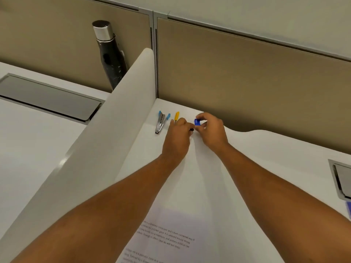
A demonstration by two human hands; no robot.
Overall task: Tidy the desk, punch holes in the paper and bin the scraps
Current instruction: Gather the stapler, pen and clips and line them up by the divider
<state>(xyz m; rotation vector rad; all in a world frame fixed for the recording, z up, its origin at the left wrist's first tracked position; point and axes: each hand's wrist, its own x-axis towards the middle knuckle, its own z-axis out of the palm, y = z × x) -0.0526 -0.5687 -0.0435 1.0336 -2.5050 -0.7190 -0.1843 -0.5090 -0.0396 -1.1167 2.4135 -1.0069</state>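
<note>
Both hands reach to the far corner of the white desk (266, 149). My right hand (211, 130) pinches a small blue cap (197, 122) between thumb and fingers. My left hand (178, 137) is closed around a thin object with a dark tip (191, 129), mostly hidden in the fist; it looks like a pen. The two hands nearly touch. A yellow marker (176, 116) lies just beyond my left hand. A silver staple remover with light blue grips (161, 122) lies to its left. A printed sheet of paper (171, 238) lies near me between my forearms.
A white divider panel (114, 118) runs along the left of the desk, a tan partition wall (247, 73) along the back. A dark bottle with a silver cap (110, 54) stands behind the divider. Grey cable hatches sit at left (47, 95) and right (341, 179).
</note>
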